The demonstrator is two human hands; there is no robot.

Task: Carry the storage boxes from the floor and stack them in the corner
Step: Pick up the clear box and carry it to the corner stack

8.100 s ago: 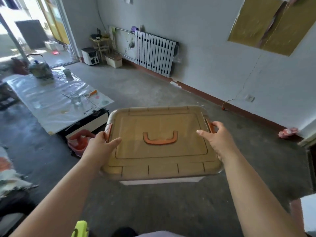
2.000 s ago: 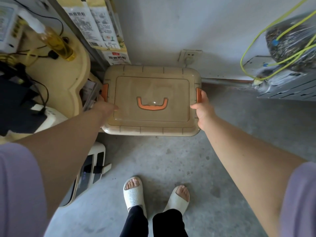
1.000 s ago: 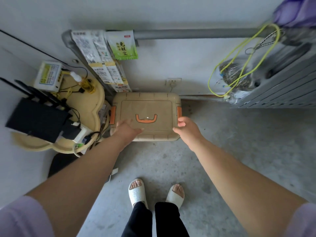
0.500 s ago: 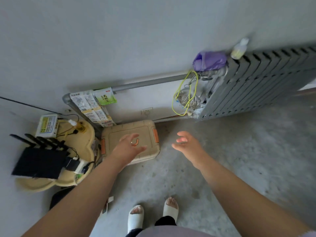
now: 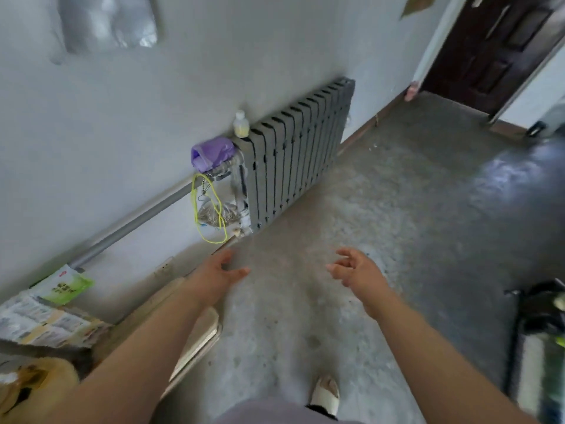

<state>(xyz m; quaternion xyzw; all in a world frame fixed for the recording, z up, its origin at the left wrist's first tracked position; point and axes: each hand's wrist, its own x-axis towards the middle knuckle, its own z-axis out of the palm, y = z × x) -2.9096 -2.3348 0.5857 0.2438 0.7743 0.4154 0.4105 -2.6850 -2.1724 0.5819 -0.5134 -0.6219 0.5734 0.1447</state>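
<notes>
Left hand (image 5: 218, 275): empty, fingers relaxed and slightly spread, palm down, held above the floor (image 5: 382, 209) near the foot of the wall. Right hand (image 5: 357, 270): empty, fingers loosely curled, gripping nothing, level with the left and apart from it.

Head view, remaining items:
- Storage box (image 5: 209, 328): beige lid, mostly hidden under the left forearm; it appears to rest on the floor close against the wall, though blur leaves its edges uncertain. Neither hand touches it.
- Radiator (image 5: 299, 148): grey, ribbed, mounted on the wall beyond the hands.
- Small bottle (image 5: 241, 125): upright on the radiator's near end.
- Purple bag (image 5: 211, 154): bunched beside that end.
- Yellow cord (image 5: 211, 209): looped, hanging below the bag.
- Grey pipe (image 5: 137, 221): running along the wall.
- Green packet (image 5: 65, 284): at the pipe's lower end.
- Dark door (image 5: 489, 47): far right.
- Pale slipper (image 5: 325, 393): bottom edge.
</notes>
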